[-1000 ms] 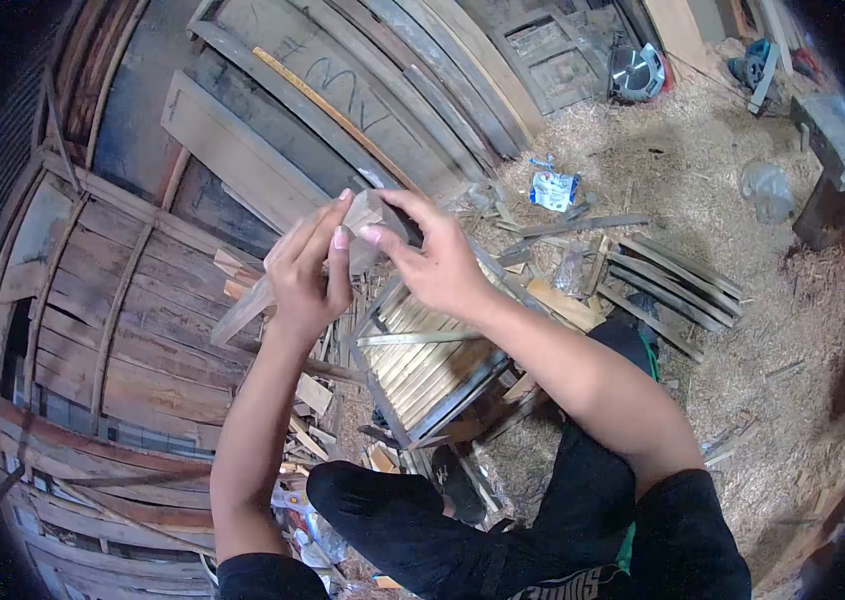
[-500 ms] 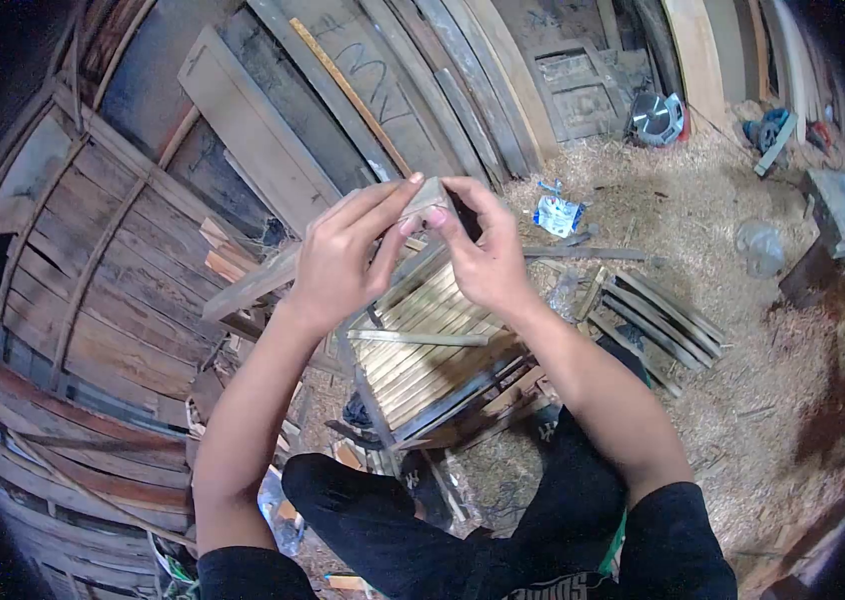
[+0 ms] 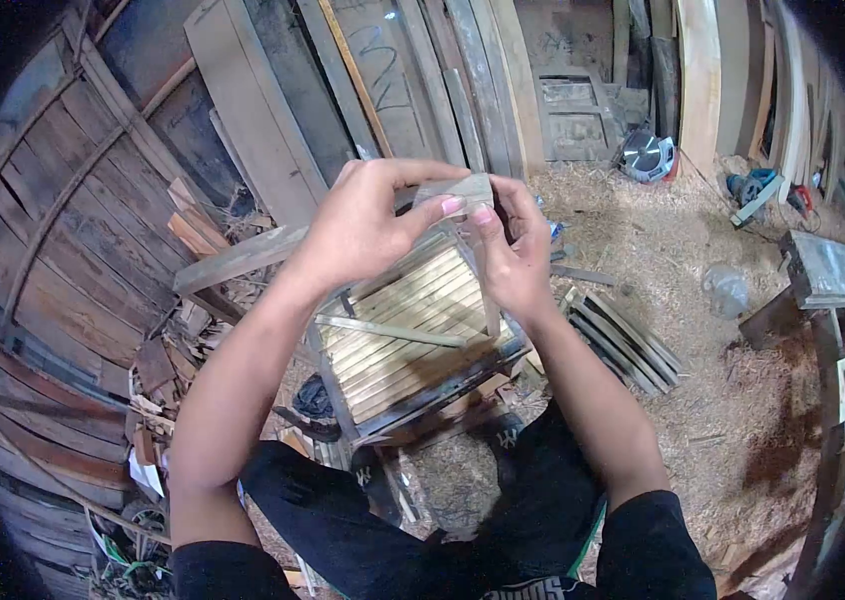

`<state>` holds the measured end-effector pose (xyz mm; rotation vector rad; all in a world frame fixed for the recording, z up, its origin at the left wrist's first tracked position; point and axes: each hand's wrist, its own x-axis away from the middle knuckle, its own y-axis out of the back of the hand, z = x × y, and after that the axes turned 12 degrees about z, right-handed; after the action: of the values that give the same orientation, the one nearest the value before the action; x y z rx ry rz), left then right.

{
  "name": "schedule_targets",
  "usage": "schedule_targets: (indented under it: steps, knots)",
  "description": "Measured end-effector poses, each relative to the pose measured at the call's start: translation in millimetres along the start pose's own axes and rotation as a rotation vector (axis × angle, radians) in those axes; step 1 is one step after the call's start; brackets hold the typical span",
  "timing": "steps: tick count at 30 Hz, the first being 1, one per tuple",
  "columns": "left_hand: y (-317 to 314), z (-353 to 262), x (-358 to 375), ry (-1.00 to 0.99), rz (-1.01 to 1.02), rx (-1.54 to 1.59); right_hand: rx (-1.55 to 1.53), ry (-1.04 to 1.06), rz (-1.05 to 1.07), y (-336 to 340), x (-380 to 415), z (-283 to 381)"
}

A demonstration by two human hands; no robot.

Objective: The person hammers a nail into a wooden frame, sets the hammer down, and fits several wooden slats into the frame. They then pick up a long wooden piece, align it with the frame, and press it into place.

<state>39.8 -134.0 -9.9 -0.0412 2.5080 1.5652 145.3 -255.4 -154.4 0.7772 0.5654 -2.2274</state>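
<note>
Both hands are raised in front of me, holding a greyish piece of wood between them. My left hand has its thumb on the near face and its fingers over the far side. My right hand grips the right end, thumb next to the left thumb. A thin strip seems to hang down beside the right hand. Below lies a slatted wooden surface in a dark frame, with a loose narrow stick across its slats.
Stacked wood strips lie right of the slatted surface. A circular saw and a blue tool sit on the sawdust floor behind. Boards lean at the back. A metal-topped stand is at right.
The hands and the wood piece have shifted slightly right, and the piece is turned, showing a longer face. The camera view has also shifted.
</note>
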Motion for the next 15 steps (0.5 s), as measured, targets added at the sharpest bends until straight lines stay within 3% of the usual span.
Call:
schedule_targets:
  steps: [2, 8, 15]
  knots:
    - [3, 0, -1, -0.032, 0.005, 0.136, 0.007, -0.016, 0.01, 1, 0, -1]
    - [8, 5, -3, 0.031, 0.067, 0.014, -0.027, -0.006, 0.024, 1, -1, 0]
    - [17, 18, -7, -0.028, 0.165, 0.166, 0.011, 0.05, 0.018, 3, 0, -2]
